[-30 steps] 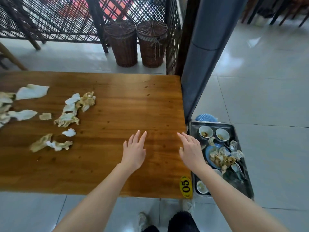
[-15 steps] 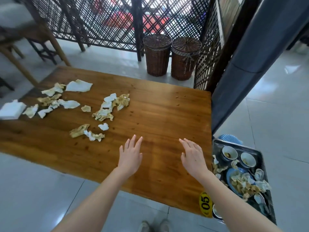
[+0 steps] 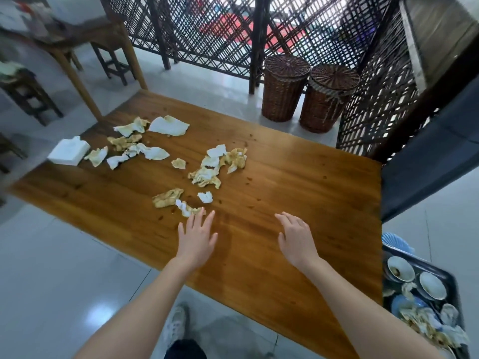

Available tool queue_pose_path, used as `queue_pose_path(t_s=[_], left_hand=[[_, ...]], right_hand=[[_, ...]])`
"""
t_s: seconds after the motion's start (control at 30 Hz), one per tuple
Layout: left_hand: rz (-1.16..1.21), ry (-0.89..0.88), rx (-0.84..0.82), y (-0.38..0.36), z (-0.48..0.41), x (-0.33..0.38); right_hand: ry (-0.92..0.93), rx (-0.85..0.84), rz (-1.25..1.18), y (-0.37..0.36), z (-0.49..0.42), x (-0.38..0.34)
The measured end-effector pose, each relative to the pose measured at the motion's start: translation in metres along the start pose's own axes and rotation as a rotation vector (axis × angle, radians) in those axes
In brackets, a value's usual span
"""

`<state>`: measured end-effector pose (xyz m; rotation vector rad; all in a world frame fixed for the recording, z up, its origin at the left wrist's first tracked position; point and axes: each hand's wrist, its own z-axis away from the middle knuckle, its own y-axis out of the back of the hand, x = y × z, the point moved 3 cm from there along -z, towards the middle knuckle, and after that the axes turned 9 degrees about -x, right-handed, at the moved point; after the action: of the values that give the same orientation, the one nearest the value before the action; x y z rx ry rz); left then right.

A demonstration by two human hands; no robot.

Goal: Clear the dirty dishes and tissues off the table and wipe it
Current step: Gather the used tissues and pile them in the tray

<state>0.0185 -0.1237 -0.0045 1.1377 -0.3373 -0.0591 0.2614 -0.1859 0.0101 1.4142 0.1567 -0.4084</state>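
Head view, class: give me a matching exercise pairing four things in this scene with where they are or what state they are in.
Things:
1. dirty bowls
2. stained tissues
3. wicker baskets
4. left hand

Places or states:
A. on the floor beyond the table's far edge
B. open, empty, fingertips at the nearest tissue
C. in the dark tray beside the table
D. scattered across the tabletop

Pairs: 1-C, 2-D, 3-A, 4-B
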Motion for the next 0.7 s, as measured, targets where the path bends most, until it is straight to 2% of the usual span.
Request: queue_pose_path(t_s=[0.37,0.7], left_hand=[[-0.054,-0.053,-0.086,0.057,-0.075,-0.177],[-0.052,-0.171,-0.176,0.06,-0.119,-0.217]], right_hand=[[-0.12,-0.083,-0.111,-0.076,-0.075,-0.169],[-0.196,-0.101,-0.112,-0.118,-0.113,-0.218]])
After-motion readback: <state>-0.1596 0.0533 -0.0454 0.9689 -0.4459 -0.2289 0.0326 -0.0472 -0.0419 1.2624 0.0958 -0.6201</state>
